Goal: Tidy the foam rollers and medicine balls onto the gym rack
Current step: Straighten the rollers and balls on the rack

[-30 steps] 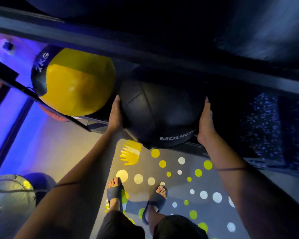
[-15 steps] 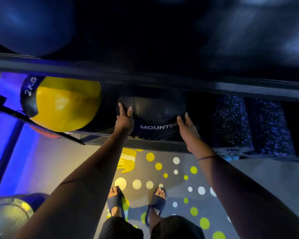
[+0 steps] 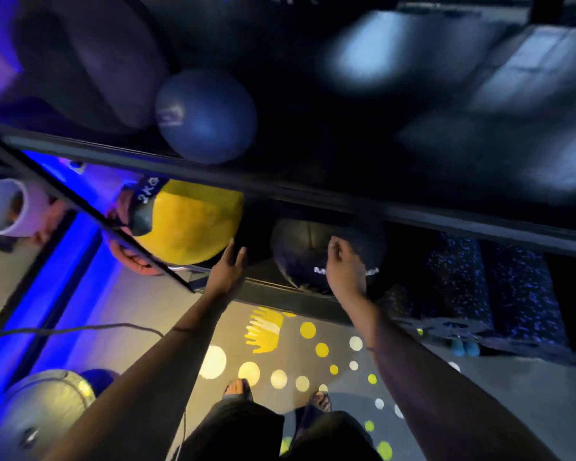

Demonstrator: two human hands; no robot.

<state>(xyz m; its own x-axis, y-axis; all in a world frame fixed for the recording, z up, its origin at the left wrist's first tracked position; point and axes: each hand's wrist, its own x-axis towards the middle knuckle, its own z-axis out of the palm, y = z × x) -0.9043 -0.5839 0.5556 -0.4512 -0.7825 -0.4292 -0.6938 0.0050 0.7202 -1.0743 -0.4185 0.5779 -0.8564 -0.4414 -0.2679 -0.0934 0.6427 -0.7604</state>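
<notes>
Pushed deeper since a second ago, the black medicine ball (image 3: 308, 252) now sits on the rack shelf (image 3: 280, 296) beside the yellow ball (image 3: 193, 224). Right hand (image 3: 345, 272) rests loosely curled on it; left hand (image 3: 228, 267) open, released. Placement looks done.

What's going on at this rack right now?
A person is putting a black medicine ball on the rack's lower shelf, beside a yellow medicine ball. The right hand rests on the black ball's front; the left hand is open in the gap between the balls. Speckled foam rollers lie to the right.
</notes>
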